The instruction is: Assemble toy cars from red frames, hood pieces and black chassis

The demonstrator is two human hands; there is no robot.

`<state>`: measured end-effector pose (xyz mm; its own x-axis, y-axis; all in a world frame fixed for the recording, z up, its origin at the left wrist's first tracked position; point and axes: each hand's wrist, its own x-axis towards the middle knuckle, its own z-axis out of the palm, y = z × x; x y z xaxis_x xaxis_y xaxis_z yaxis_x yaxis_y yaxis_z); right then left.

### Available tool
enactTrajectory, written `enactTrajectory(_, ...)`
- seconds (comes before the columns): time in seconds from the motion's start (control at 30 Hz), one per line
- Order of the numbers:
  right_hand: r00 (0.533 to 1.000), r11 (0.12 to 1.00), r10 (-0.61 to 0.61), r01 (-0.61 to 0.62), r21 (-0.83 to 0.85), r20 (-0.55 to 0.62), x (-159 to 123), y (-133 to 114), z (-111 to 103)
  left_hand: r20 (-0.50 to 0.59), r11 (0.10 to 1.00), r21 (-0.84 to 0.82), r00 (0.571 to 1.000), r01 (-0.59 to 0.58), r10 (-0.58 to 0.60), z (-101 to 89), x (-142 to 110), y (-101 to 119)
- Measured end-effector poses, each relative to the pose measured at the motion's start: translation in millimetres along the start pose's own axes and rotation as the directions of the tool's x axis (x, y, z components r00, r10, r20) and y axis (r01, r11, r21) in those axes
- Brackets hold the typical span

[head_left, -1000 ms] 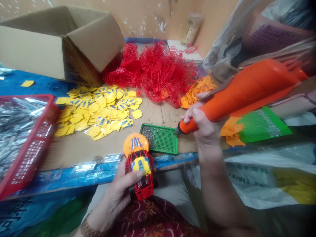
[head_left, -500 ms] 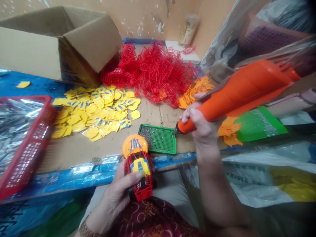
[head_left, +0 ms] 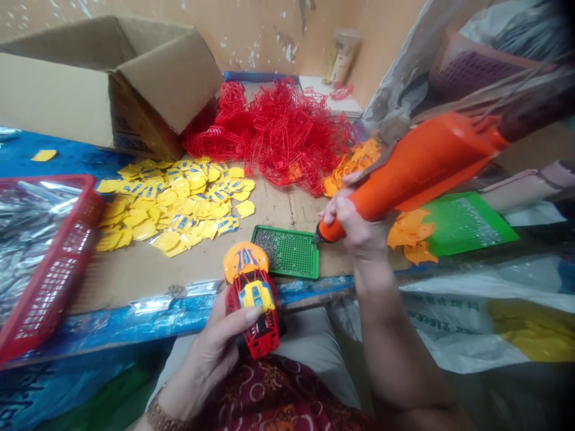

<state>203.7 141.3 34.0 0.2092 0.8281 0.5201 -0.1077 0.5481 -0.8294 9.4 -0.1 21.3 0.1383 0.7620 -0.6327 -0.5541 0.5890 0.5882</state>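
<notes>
Here, left hand (head_left: pixel 214 344): fingers closed around toy buggy (head_left: pixel 263 344).
Right hand (head_left: pixel 366 233): fingers wrapped on orange power screwdriver (head_left: pixel 404 173).
Screwdriver tip (head_left: pixel 317 236): at green tray (head_left: pixel 291 276)'s right edge; contact, cannot tell.

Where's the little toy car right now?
In the head view, the toy car is low in the middle, held in the person's left hand, beside the small green tray.

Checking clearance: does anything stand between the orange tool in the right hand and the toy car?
Only the green tray, flat between the orange tool and the toy car; nothing upright shows there. The left hand holds the car from the left side.
</notes>
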Motion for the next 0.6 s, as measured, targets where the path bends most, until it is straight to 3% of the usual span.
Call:
enactTrajectory(0.43, 0.999, 0.999, -0.048, 0.047, -0.027, -0.013, 2.8, 3.4, -1.0, 0.069, 0.996, -0.066, 0.995, -0.065, 0.070, -6.2, 4.2, 0.5)
enactTrajectory(0.6, 0.999, 1.000, -0.022, 0.022, 0.003, -0.039, 3.3, -7.3, 2.7, 0.088, 0.992, -0.115, 0.994, -0.047, 0.057, -4.4, 7.1, 1.3)
